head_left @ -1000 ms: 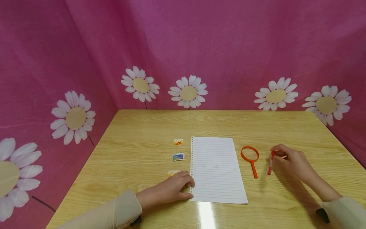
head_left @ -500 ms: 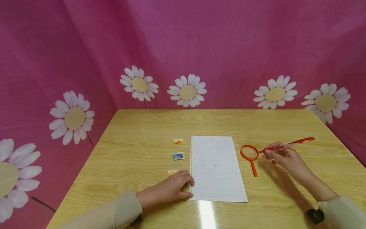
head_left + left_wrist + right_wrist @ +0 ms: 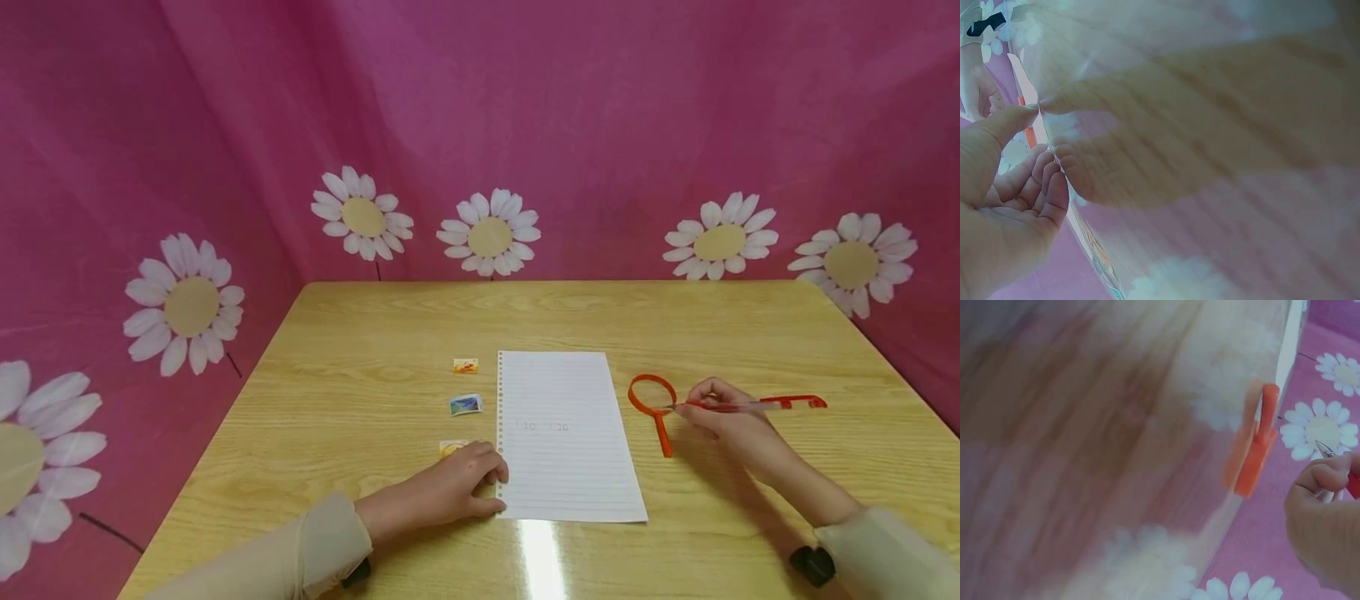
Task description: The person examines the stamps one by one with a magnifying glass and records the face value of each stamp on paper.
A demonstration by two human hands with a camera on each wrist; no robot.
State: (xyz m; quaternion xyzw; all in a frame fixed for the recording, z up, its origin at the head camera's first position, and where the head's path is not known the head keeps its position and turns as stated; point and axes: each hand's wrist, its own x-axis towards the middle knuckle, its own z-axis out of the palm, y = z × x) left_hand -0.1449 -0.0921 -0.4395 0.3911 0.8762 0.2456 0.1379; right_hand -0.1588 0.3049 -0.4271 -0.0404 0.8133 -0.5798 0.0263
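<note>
In the head view, my right hand (image 3: 731,421) pinches a red and clear pen (image 3: 791,402) above the table. The right wrist view shows its bare metal tip (image 3: 1324,449) sticking out past the fingers. Just left of that hand an orange magnifying glass (image 3: 663,437) lies flat on the table. My left hand (image 3: 450,490) rests at the left edge of a lined sheet of paper (image 3: 573,483), its thumb and loosely bent fingertips touching the edge. Faint handwritten marks, which look like numbers, stand mid-sheet. The left wrist view shows those fingertips (image 3: 1057,194) down against the surface.
Left of the sheet lie three small stamp-like pictures: a yellow one (image 3: 466,366), a blue-green one (image 3: 466,405) and another yellow one (image 3: 452,447), partly hidden by my left hand. A pink daisy-print cloth (image 3: 600,133) hangs behind the wooden table (image 3: 360,333).
In my right hand the pen has swung from roughly upright to nearly level, its tip now toward the paper and magnifying glass. The hand has shifted slightly left. My left hand stays put.
</note>
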